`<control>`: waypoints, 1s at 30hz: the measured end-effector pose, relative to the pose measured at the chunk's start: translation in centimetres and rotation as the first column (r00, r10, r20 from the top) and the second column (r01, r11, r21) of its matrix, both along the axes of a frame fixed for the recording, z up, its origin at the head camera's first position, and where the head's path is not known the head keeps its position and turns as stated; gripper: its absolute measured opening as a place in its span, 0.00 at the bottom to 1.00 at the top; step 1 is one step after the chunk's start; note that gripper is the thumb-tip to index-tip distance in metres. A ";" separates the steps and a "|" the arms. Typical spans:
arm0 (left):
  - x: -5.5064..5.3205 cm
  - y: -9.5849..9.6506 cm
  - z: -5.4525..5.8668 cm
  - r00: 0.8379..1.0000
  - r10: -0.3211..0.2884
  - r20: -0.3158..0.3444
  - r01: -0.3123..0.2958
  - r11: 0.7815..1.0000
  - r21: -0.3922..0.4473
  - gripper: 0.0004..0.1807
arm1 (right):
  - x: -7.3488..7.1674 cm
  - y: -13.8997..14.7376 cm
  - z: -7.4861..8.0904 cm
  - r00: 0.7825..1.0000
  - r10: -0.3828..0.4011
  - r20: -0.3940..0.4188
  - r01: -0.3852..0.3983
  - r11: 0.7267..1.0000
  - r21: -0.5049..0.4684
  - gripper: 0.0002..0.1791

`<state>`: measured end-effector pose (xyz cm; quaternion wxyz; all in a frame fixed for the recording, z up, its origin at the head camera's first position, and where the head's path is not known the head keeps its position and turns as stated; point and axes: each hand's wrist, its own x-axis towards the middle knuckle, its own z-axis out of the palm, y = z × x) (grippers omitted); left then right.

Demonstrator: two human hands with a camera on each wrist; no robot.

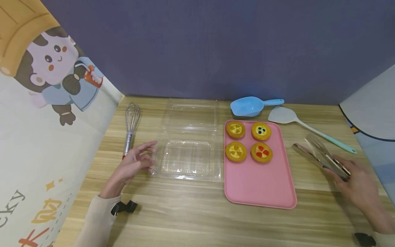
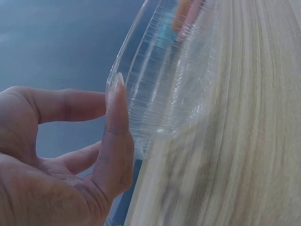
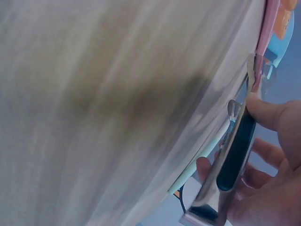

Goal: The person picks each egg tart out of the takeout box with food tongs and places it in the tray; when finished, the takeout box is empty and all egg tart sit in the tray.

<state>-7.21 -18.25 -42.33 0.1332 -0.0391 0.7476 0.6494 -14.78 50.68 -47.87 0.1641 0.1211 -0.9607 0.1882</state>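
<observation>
A clear plastic clamshell box (image 1: 187, 176) lies with its lid (image 1: 192, 116) folded back toward the wall. At the box's left edge is my left hand (image 1: 135, 163); in the left wrist view its thumb and a finger (image 2: 117, 106) pinch the clear rim. My right hand (image 1: 359, 181) grips metal tongs (image 1: 333, 163) to the right of a pink tray (image 1: 259, 187). The tongs' arms are spread and hold nothing. On the tray's far half sit several small tarts, among them one with red pieces (image 1: 261, 152) and one with dark berries (image 1: 261, 131).
A whisk (image 1: 132, 118) lies left of the box, its handle end partly hidden by my left hand. Behind the tray is a blue scoop (image 1: 248, 106), beside a pale spatula (image 1: 284, 115) with a green handle. A dark wall (image 1: 197, 48) bounds the table's far edge.
</observation>
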 end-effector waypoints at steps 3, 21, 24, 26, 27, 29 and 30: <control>0.0 0.0 0.1 1.000 0.001 0.001 -0.001 1.000 -0.005 0.45 | 0.1 -0.2 0.0 1.000 0.000 0.004 0.000 1.000 0.018 0.33; -0.1 -0.5 0.3 0.999 0.040 0.001 -0.040 0.995 -0.090 0.45 | 0.9 -1.8 -0.5 0.999 -0.011 0.047 0.007 0.997 0.073 0.36; -0.1 -0.4 0.3 0.999 0.051 0.004 -0.050 0.993 -0.103 0.45 | 1.0 -2.0 -0.5 0.999 -0.018 0.048 0.014 0.997 0.079 0.37; 0.0 -0.3 0.3 0.998 0.058 0.001 -0.057 0.992 -0.116 0.44 | 1.1 -2.1 -0.5 0.998 -0.031 0.061 0.025 0.996 0.087 0.38; 0.0 -0.2 0.3 0.998 0.061 -0.002 -0.061 0.990 -0.125 0.44 | 1.1 -2.2 -0.5 0.998 -0.034 0.061 0.029 0.996 0.089 0.38; 0.1 -0.1 0.4 0.997 0.071 -0.017 -0.073 0.986 -0.152 0.43 | 1.2 -2.5 -0.4 0.998 -0.033 0.058 0.028 0.996 0.088 0.39; 0.2 0.0 0.5 0.997 0.077 -0.030 -0.081 0.981 -0.174 0.42 | 1.2 -2.8 -0.3 0.999 -0.024 0.042 0.020 0.996 0.085 0.39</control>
